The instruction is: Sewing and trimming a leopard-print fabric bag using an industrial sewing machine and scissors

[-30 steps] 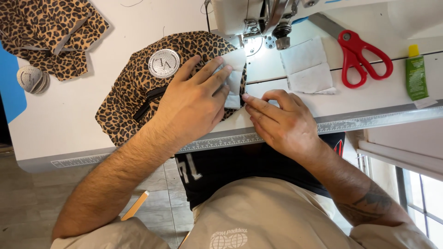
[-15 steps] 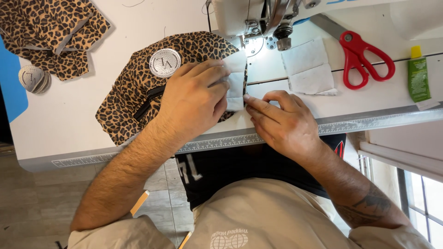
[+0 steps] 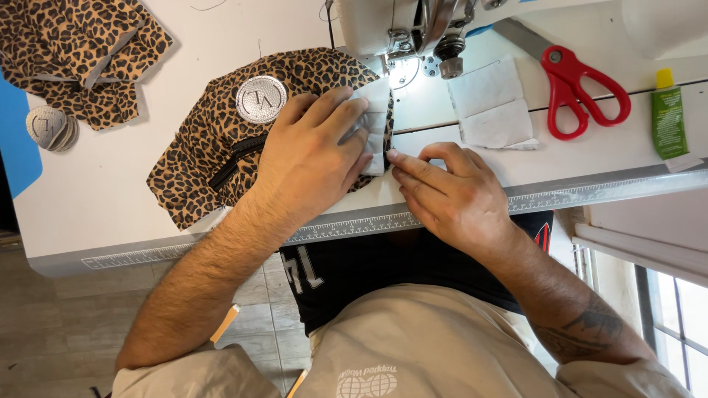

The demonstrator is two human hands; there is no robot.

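White table (image 3: 110, 221) under a sewing machine (image 3: 413, 29): left hand (image 3: 310, 158) lies flat with fingers together on leopard fabric (image 3: 199, 155); right hand (image 3: 450, 195) presses fingertips on a white patch (image 3: 375, 125), which could slip askew near the needle.

Bright even light, machine lamp glare on the white table (image 3: 472, 158), soft shadows, sharp focus, wide-angle edge bending

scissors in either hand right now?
No. The red scissors lie untouched on the table right of the sewing machine, while the left hand and right hand press the leopard-print fabric.
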